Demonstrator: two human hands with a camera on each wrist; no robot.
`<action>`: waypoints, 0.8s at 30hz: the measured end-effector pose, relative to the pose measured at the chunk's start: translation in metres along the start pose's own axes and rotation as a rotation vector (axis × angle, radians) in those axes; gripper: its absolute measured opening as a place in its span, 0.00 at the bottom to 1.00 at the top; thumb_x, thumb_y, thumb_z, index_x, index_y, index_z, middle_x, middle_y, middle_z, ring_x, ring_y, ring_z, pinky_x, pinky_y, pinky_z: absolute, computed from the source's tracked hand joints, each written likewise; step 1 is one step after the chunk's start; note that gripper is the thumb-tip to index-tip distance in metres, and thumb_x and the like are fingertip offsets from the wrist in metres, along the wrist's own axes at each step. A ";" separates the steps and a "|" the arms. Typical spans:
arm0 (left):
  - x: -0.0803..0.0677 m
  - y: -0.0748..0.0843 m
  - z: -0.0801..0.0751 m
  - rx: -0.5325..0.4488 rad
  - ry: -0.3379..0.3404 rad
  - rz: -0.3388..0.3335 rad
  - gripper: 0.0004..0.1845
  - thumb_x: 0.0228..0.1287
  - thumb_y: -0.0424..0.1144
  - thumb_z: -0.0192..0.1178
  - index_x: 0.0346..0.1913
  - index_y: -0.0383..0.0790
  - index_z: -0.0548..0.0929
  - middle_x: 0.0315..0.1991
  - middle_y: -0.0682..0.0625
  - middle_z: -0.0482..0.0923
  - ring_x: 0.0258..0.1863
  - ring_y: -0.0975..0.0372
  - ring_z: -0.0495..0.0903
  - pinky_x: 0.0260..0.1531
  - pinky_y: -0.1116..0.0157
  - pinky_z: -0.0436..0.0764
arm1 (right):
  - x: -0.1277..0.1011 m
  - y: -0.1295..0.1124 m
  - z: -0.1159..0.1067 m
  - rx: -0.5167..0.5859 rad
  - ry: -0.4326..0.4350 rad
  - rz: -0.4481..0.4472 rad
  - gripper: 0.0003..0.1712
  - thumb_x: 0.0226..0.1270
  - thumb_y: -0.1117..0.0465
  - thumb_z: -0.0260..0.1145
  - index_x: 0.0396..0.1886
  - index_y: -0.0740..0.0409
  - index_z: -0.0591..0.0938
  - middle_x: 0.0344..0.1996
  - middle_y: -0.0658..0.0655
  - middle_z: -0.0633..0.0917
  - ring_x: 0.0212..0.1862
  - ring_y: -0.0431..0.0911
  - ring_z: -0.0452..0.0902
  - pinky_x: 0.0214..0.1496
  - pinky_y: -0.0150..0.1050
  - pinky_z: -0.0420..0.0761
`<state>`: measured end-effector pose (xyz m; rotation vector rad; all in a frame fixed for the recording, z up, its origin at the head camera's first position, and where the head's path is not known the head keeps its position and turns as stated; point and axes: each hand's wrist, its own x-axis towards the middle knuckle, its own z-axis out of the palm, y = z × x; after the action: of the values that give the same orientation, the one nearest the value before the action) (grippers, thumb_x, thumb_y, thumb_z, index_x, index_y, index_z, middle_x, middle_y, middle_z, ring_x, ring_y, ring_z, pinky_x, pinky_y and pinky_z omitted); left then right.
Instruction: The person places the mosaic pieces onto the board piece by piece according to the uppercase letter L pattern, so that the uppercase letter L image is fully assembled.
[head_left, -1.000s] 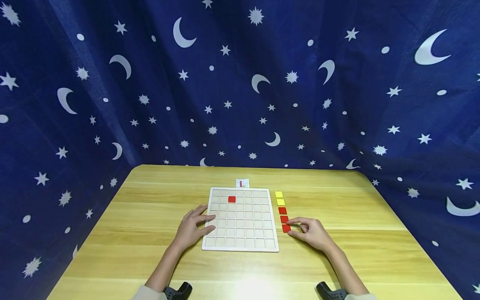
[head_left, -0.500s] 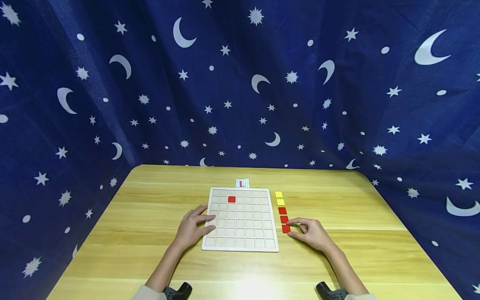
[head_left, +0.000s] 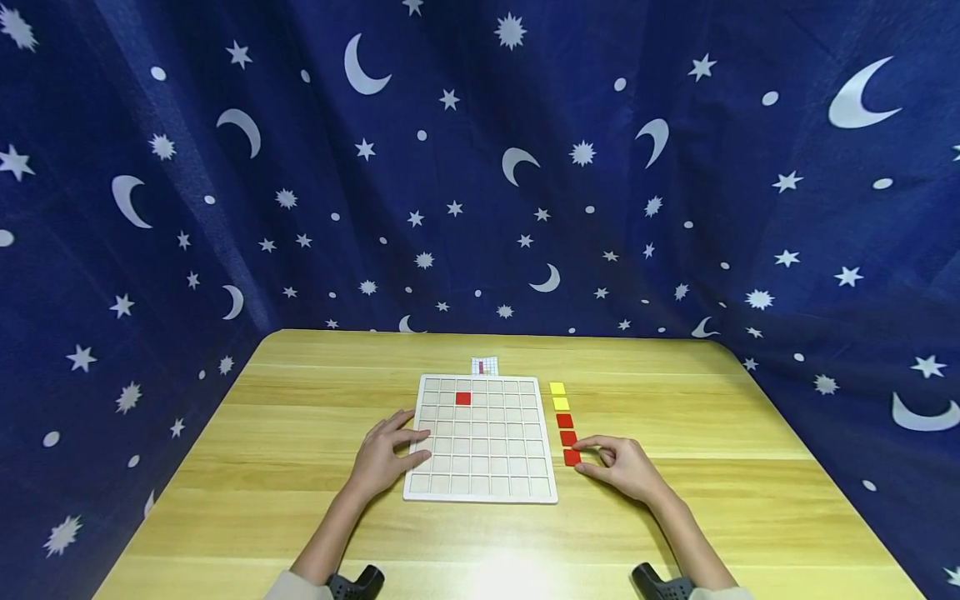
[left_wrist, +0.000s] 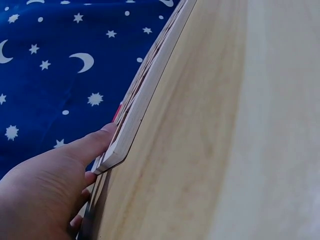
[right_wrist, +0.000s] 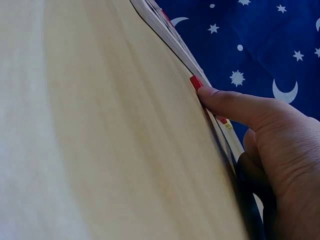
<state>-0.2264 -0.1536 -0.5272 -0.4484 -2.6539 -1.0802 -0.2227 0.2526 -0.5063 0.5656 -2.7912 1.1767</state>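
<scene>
Your right hand [head_left: 622, 468] has its thumb and index fingertip on the nearest red tile [head_left: 572, 457], pinching it by two edges at its right side. That tile ends the row on the table [head_left: 300, 400], just beside the board's [head_left: 480, 500] right edge; you cannot tell whether it is flat or slightly raised. Beyond it lie a second red tile [head_left: 567, 438], a third red tile [head_left: 565, 421] and two yellow tiles [head_left: 561, 403].

The tile looks thin, stiff and light, so a gentle fingertip pinch should be enough. Its smooth face may be slippery, and squeezing hard at a corner could make it twist out. You would do best to hold it by opposite edges, near their middles. Your index fingertip sits close to the second red tile, so take care not to nudge that one.

Your left hand [head_left: 382, 458] rests on the board's left side, thumb and index finger apart and lying over the rim, not clamped. The board looks rigid, and that light touch probably keeps it from sliding. One red tile [head_left: 463, 398] sits in a board cell near the far side.
</scene>
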 end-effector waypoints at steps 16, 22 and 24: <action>-0.001 0.002 0.000 -0.011 0.001 0.000 0.17 0.48 0.47 0.70 0.42 0.47 0.87 0.59 0.43 0.71 0.64 0.48 0.61 0.63 0.44 0.55 | 0.000 -0.001 0.000 0.001 0.010 -0.005 0.14 0.49 0.53 0.74 0.37 0.48 0.85 0.09 0.41 0.57 0.15 0.32 0.47 0.19 0.26 0.58; -0.001 0.001 0.000 -0.008 0.015 0.017 0.17 0.47 0.47 0.71 0.42 0.47 0.87 0.59 0.43 0.71 0.64 0.47 0.62 0.61 0.42 0.56 | 0.000 0.000 0.000 0.006 0.009 -0.010 0.15 0.48 0.53 0.74 0.38 0.48 0.85 0.09 0.41 0.56 0.15 0.32 0.47 0.18 0.25 0.55; -0.001 0.001 0.000 -0.005 0.019 0.018 0.16 0.47 0.48 0.71 0.41 0.47 0.87 0.59 0.43 0.72 0.63 0.47 0.62 0.60 0.42 0.57 | 0.000 0.000 0.000 0.006 0.009 -0.012 0.15 0.48 0.53 0.74 0.38 0.48 0.85 0.09 0.41 0.56 0.15 0.32 0.47 0.18 0.25 0.55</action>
<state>-0.2249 -0.1531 -0.5269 -0.4594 -2.6268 -1.0808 -0.2225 0.2526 -0.5067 0.5754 -2.7736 1.1821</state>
